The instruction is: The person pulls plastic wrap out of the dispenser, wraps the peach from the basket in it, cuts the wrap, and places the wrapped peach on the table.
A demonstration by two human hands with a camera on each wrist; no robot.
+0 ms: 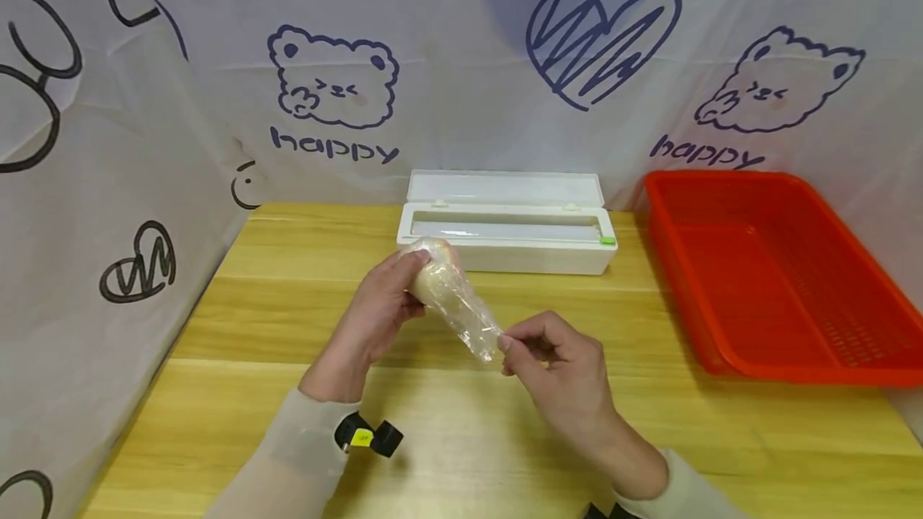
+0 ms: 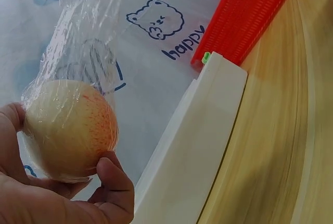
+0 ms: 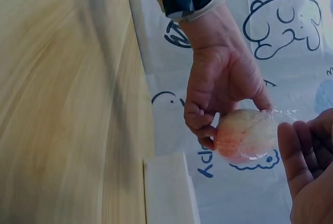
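A pale yellow apple [image 2: 70, 130] with a red blush is covered in clear plastic wrap [image 1: 467, 319]. My left hand [image 1: 378, 303] grips the wrapped apple between thumb and fingers, above the table. From the apple the wrap stretches out as a loose, crinkled tail, down to the right in the head view. At the end of that tail, my right hand [image 1: 566, 367] pinches the film between thumb and fingers. In the right wrist view the apple [image 3: 242, 140] shows its redder side, with the left hand around it.
Behind the hands stands a white wrap dispenser box [image 1: 505, 257], lid raised, with a roll inside and a green tab at its right end. A red plastic basket [image 1: 710, 319] sits at the right of the wooden table [image 1: 252, 327]. A printed cloth [image 1: 461, 102] hangs behind.
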